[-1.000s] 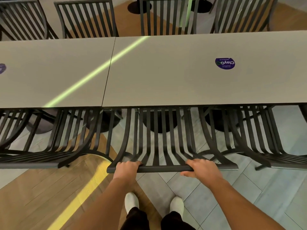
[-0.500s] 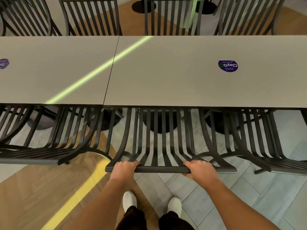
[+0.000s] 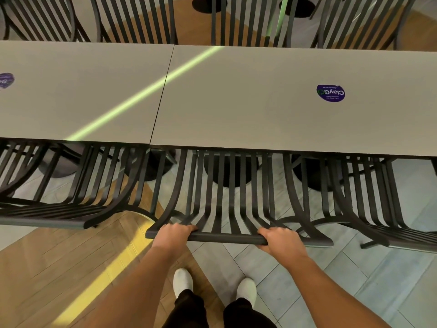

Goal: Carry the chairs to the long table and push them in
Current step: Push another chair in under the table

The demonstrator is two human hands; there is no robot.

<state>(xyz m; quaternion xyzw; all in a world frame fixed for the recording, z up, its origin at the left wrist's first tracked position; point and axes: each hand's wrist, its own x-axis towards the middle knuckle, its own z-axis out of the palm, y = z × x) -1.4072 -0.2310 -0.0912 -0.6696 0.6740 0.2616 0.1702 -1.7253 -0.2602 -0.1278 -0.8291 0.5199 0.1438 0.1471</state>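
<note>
A black slatted metal chair [image 3: 230, 204] stands right in front of me, its seat mostly hidden under the near edge of the long grey table [image 3: 236, 102]. My left hand [image 3: 173, 234] grips the left part of the chair's top rail. My right hand [image 3: 280, 240] grips the right part of the same rail. Both hands have their fingers wrapped over the bar.
Matching black chairs sit tucked in on the left [image 3: 71, 197] and the right [image 3: 378, 204], close beside mine. More chairs [image 3: 243, 20] line the far side. A purple sticker [image 3: 330, 93] lies on the tabletop. Round table bases [image 3: 227, 171] stand beneath. My white shoes [image 3: 183, 279] stand behind the chair.
The chair has slid slightly further under the table, and the view has shifted a little forward. Both hands keep their hold on the top rail.
</note>
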